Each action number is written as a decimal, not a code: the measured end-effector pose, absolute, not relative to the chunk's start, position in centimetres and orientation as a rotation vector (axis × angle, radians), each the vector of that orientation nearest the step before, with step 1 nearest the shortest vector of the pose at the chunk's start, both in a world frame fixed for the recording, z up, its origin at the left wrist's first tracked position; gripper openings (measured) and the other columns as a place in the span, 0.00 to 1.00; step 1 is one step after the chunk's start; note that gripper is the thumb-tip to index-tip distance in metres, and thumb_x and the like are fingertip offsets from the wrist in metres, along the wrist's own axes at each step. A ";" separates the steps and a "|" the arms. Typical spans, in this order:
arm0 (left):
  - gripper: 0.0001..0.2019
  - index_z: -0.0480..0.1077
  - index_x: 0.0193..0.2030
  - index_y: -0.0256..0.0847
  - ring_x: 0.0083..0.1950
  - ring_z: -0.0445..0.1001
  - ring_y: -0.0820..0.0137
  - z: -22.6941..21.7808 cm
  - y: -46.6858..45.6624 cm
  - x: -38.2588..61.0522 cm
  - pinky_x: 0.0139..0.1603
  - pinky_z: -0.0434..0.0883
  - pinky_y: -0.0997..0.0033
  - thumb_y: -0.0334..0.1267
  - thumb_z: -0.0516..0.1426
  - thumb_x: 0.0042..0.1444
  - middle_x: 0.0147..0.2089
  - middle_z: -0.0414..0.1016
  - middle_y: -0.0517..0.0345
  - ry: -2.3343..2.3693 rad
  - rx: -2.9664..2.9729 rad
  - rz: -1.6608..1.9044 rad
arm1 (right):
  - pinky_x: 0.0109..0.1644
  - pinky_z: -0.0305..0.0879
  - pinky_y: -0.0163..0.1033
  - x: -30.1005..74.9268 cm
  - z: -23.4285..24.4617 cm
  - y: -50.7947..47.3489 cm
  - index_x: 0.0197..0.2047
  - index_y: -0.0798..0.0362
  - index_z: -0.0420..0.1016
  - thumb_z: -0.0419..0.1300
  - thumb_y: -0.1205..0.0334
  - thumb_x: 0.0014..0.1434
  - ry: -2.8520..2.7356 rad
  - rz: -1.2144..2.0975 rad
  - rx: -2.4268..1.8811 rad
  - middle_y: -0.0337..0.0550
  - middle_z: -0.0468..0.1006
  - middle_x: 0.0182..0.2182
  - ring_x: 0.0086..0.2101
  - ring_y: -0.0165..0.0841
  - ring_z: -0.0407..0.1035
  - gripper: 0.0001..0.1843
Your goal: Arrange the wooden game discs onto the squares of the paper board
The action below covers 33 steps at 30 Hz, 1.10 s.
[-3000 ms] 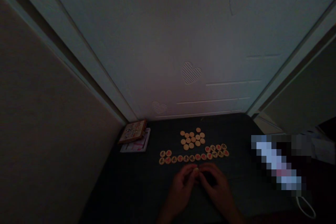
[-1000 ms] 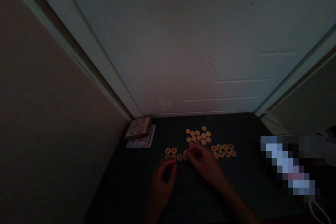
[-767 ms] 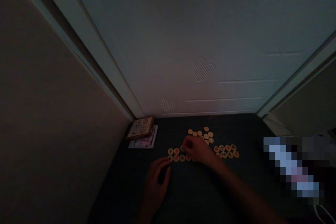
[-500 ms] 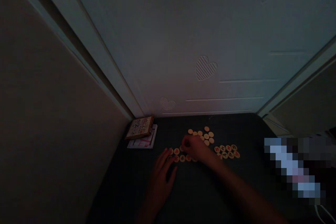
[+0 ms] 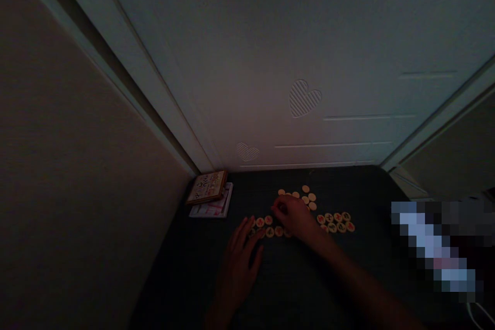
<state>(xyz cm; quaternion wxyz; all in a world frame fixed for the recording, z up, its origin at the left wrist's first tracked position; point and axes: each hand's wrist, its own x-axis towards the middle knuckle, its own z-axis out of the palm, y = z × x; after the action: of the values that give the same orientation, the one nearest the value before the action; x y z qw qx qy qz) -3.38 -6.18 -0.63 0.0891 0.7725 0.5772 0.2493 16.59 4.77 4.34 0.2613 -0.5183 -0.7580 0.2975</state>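
Round wooden Chinese chess pieces lie on a dark tabletop (image 5: 328,268). Several with red or dark characters form a short double row (image 5: 269,227) under my hands, and more sit in a group (image 5: 335,221) to the right. A cluster of blank-looking discs (image 5: 307,197) lies behind them, partly hidden by my right hand (image 5: 292,214). That hand is curled over the middle pieces, and whether it holds one is hidden. My left hand (image 5: 236,268) rests flat with spread fingers, its fingertips at the row's left end.
A patterned box (image 5: 206,187) lies on pale printed papers (image 5: 213,208) at the table's far left corner. A white door (image 5: 305,98) with embossed hearts stands behind the table. A wall (image 5: 77,165) runs along the left side. A pixelated, blurred object (image 5: 433,247) sits at the right.
My right hand has moved from the front of the pieces up over the row toward the discs. My left hand has moved left and spread its fingers. The row has grown longer on the left.
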 end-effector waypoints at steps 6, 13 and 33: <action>0.23 0.63 0.68 0.53 0.75 0.57 0.57 -0.9 -5.8 -3.6 0.71 0.63 0.42 0.36 0.54 0.68 0.73 0.61 0.54 1.719 2.340 0.755 | 0.40 0.71 0.39 22.2 4.2 -0.5 0.40 0.48 0.78 0.57 0.57 0.68 -1.905 0.712 -1.344 0.42 0.82 0.36 0.34 0.36 0.76 0.10; 0.27 0.57 0.71 0.50 0.75 0.56 0.56 0.5 -3.6 -2.4 0.74 0.50 0.36 0.39 0.55 0.67 0.74 0.61 0.51 1.615 2.483 0.590 | 0.48 0.74 0.45 28.3 0.4 -6.1 0.43 0.47 0.79 0.58 0.54 0.67 -1.747 0.590 -1.429 0.46 0.83 0.41 0.41 0.41 0.78 0.10; 0.31 0.56 0.71 0.49 0.75 0.56 0.51 0.3 -3.2 -2.3 0.71 0.56 0.34 0.47 0.60 0.64 0.74 0.57 0.47 1.718 2.399 0.719 | 0.44 0.74 0.41 29.5 -0.8 -7.0 0.41 0.48 0.80 0.58 0.49 0.67 -1.571 0.622 -1.539 0.42 0.84 0.37 0.37 0.39 0.79 0.14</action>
<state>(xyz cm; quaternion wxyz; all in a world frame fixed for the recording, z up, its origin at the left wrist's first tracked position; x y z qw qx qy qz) -2.28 -3.19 0.29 0.0520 0.7888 0.5649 0.2365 29.45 -7.01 -0.80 0.4150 -0.6127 -0.6253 0.2475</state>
